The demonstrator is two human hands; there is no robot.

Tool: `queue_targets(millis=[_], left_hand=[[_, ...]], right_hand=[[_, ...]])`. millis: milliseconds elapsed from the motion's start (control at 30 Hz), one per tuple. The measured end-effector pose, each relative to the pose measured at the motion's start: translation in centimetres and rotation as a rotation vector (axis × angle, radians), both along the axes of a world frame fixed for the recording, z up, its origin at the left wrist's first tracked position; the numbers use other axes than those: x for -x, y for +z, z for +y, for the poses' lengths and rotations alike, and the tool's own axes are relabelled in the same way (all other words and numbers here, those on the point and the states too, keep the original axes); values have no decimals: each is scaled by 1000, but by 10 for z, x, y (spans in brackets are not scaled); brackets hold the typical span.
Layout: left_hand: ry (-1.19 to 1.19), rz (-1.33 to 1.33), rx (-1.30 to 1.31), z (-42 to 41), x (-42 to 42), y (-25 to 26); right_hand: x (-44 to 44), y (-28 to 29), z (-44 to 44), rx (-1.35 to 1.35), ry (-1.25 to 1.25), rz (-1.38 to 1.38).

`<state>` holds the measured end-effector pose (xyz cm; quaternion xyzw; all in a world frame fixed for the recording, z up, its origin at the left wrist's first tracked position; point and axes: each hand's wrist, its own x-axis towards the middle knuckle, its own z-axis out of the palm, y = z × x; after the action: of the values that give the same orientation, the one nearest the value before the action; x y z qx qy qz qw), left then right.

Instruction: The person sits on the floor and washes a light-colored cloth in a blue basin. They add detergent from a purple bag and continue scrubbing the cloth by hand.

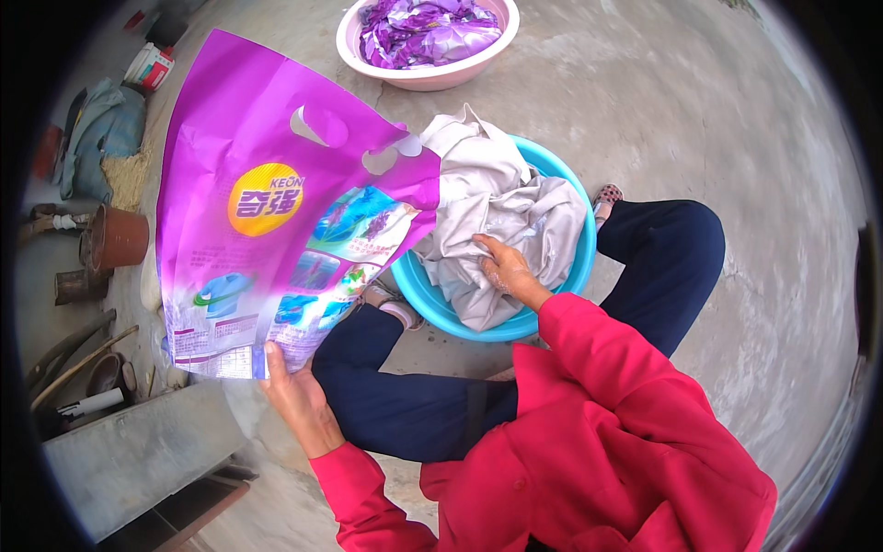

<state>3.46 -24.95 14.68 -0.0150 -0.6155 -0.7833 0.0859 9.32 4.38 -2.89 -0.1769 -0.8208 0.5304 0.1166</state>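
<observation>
My left hand [296, 397] grips the lower end of a large purple KEON laundry detergent bag [227, 138], thumb on its printed face. The bag is tilted, and its handle-hole end reaches over the left side of a turquoise plastic basin [583, 255] on the floor between my feet. Light grey-beige cloth [476, 186] lies bunched in the basin, some of it rising above the rim. Resting on this cloth is my right hand [507, 269], fingers apart, with whitish grains or foam on its skin. Part of the basin and cloth is hidden behind the bag.
Ahead stands a pink basin [431, 81] heaped with purple patterned fabric [428, 34]. Along the left are a brown plant pot [121, 238], a stuffed sack [121, 124], a white bucket [150, 67], sticks [83, 366] and a concrete ledge [145, 448]. The floor is concrete [690, 117].
</observation>
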Motion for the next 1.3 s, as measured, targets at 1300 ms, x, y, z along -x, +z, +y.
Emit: queue_targets(millis=[1300], left_hand=[[67, 82, 225, 40, -1, 16]], right_hand=[[60, 11, 87, 1255, -150, 383]])
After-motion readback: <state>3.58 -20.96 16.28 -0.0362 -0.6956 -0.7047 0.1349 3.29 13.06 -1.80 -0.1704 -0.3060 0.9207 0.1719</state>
